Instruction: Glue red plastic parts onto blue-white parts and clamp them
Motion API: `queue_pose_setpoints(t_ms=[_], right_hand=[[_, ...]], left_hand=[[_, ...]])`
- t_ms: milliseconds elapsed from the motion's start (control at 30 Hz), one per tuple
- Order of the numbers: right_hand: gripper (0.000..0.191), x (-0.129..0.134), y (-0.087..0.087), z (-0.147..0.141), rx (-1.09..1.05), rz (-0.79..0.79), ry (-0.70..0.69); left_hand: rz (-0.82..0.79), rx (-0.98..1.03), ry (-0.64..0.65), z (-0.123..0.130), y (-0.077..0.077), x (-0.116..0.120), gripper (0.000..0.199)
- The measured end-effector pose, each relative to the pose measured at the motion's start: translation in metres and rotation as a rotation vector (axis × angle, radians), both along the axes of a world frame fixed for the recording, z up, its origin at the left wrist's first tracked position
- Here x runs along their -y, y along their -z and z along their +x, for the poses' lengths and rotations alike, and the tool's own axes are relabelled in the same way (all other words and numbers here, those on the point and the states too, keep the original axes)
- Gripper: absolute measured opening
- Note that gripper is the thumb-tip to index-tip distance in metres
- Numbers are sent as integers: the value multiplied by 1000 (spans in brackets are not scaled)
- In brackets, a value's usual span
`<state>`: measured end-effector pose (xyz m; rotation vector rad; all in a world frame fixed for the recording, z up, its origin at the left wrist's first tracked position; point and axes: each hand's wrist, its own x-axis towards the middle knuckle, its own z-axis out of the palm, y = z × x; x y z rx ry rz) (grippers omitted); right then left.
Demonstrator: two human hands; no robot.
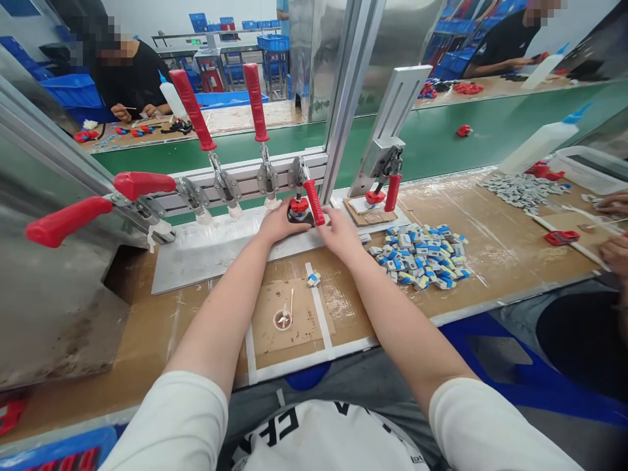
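My left hand [279, 224] curls around a small red part [298, 207] with a dark base, which sits under the plunger of a toggle clamp [297, 171]. My right hand [338, 230] pinches the lower end of that clamp's red handle [314, 201], which points down. Some of the fingertips are hidden. Nearer to me, a cotton swab [292, 302] leans in a small round dish [283, 319] on a cardboard piece [307, 327]. A small blue and white block [313, 279] lies beside it.
More red-handled clamps [193, 111] stand along the rail to the left. Another clamp [391, 163] presses a red part at the right. A pile of grey, blue and yellow blocks [422, 255] lies by my right forearm. A co-worker's hand [613, 252] is far right; a green belt [441, 137] runs behind.
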<state>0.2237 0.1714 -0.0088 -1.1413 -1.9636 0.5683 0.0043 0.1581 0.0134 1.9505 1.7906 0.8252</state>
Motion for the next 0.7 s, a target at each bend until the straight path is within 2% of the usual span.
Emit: queue_pose_setpoints(t_ms=[67, 133, 467, 600, 700], right_hand=[[32, 1, 10, -6, 196, 54, -18], [29, 1, 14, -12, 249, 73, -29], [36, -5, 20, -17, 227, 70, -31], [34, -4, 17, -18, 204, 66, -23], [32, 3, 7, -17, 115, 92, -18]], left_hand=[[9, -36, 22, 0, 0, 0, 101], [26, -50, 27, 0, 1, 0, 99], [77, -59, 17, 3, 0, 1, 75], [62, -61, 5, 3, 1, 1, 76], [55, -53, -2, 3, 0, 1, 80]])
